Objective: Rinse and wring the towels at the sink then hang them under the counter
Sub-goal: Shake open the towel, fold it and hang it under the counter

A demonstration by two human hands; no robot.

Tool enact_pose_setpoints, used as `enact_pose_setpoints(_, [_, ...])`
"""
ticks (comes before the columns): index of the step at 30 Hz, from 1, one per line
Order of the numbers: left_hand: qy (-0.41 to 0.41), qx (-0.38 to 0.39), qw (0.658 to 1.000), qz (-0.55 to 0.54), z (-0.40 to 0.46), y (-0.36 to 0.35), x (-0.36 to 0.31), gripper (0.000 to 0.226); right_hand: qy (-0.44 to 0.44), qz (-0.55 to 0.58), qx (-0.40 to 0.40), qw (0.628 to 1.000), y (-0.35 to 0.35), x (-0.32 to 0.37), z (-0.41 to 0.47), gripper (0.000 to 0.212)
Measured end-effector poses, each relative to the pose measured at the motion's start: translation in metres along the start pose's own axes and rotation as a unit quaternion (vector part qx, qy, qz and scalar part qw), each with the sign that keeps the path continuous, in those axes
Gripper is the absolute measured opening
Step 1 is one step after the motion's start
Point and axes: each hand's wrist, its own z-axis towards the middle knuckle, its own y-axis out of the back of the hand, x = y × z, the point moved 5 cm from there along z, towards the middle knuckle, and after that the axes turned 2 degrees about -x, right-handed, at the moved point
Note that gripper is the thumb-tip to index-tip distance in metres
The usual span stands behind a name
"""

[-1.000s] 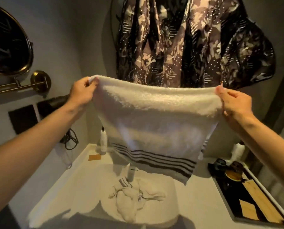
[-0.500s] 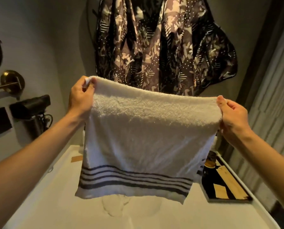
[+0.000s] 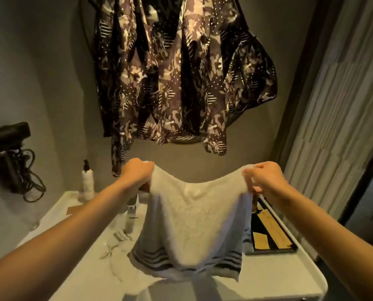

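You hold a white terry towel [image 3: 194, 227] up in front of you, over a white tabletop [image 3: 274, 276] with rounded corners. Your left hand [image 3: 136, 171] is closed in a fist on the towel's top left corner, and the fingers [image 3: 249, 178] of your right hand [image 3: 266, 178] pinch the top right corner. The top edge sags in a soft curve between the two hands. The cloth looks thick and looped, and it hangs in loose vertical folds. Several dark, narrow stripes run across it near the bottom hem, which hangs just above the tabletop.

To the left of the hanging towel, a second pale cloth with stripes [image 3: 118, 237] lies crumpled in the sink basin [image 3: 116, 268], below a shiny metal faucet [image 3: 132, 210]. A slim white bottle with a dark pump top [image 3: 87, 181] stands at the tabletop's back left corner. On the right side lies a dark rectangular tray [image 3: 268, 233] holding flat wooden pieces. On the grey wall behind hangs a dark, thin garment with a pale camouflage and dot print [image 3: 177, 68]. A black hair dryer with a coiled cord [image 3: 9, 148] is mounted on the left wall. Pale ribbed curtain fabric [image 3: 337, 118] falls along the right.
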Motion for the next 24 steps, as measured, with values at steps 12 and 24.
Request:
enact_pose_setpoints(12, [-0.060, 0.156, 0.936, -0.311, -0.164, -0.133, -0.101, 0.060, 0.318, 0.042, 0.162, 0.933, 0.038, 0.012, -0.077, 0.022])
enact_pose_setpoints(24, [-0.016, 0.085, 0.918, -0.388, -0.241, -0.168, -0.136, 0.024, 0.240, 0.079, 0.221, 0.942, 0.161, -0.090, -0.032, 0.047])
